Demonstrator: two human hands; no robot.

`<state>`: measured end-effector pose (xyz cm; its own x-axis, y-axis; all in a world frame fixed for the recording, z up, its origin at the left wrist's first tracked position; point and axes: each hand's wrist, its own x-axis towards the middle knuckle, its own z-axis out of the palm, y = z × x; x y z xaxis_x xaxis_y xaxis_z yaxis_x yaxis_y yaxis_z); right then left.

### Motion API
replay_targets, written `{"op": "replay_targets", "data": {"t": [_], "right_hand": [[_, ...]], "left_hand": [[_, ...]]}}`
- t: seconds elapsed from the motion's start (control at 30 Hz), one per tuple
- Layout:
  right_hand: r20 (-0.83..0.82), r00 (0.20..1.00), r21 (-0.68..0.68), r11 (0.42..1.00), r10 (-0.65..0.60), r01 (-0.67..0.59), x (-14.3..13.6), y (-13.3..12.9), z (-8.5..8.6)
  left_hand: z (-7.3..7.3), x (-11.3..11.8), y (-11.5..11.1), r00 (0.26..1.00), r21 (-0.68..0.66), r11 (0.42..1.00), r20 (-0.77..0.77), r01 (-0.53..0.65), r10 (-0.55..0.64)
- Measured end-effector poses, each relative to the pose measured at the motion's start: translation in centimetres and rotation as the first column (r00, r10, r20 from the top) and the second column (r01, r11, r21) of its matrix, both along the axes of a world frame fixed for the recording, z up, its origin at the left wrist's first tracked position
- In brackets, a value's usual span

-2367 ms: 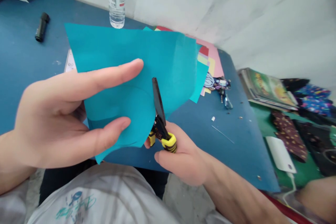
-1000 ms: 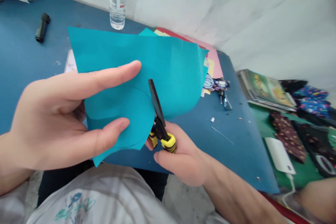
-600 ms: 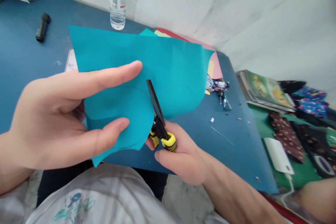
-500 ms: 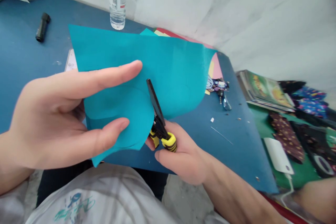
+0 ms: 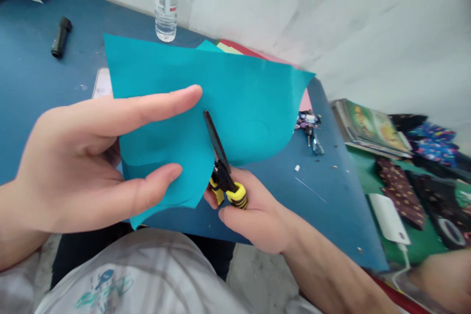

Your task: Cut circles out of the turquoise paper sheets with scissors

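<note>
A teal sheet [image 5: 235,93] with a curved cut edge is held up above the blue table. My left hand [image 5: 99,157] grips it at its left side, index finger and thumb lying over the front and the other fingers hidden behind. Faint round outlines show on the sheet. My right hand [image 5: 253,211] is closed round the yellow and black handles of the scissors [image 5: 221,162]. One dark blade lies in front of the sheet, pointing up and left, and the sheet's curved edge meets the scissors near their pivot.
On the blue table [image 5: 331,216] stand a water bottle [image 5: 166,5] and a black cylinder [image 5: 62,38]. A phone [image 5: 102,83] and coloured sheets [image 5: 243,50] lie partly under the teal sheet. Keys [image 5: 312,132] are right. Books [image 5: 375,127], a power bank [image 5: 389,218] and another person's arm [image 5: 445,274] are farther right.
The sheet has shifted slightly right, and its right corner reaches farther out. The scissors' blade sits a little farther left against it. Both hands keep their hold.
</note>
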<state>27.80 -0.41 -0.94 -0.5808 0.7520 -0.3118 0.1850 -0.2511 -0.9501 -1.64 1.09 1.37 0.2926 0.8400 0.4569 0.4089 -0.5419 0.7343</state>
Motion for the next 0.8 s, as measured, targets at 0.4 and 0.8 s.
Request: {"op": "replay_targets", "data": {"t": [0.4, 0.8], "right_hand": [[0.06, 0.998, 0.003, 1.0, -0.024, 0.024, -0.1, 0.2, 0.7], [-0.018, 1.0, -0.14, 0.99, -0.005, 0.003, 0.2, -0.1, 1.2]], "left_hand": [[1.5, 3.0, 1.7, 0.938, 0.073, 0.997, 0.346, 0.011, -0.036], [3.1, 5.1, 2.6, 0.913, 0.041, 0.999, 0.407, 0.02, -0.035]]}}
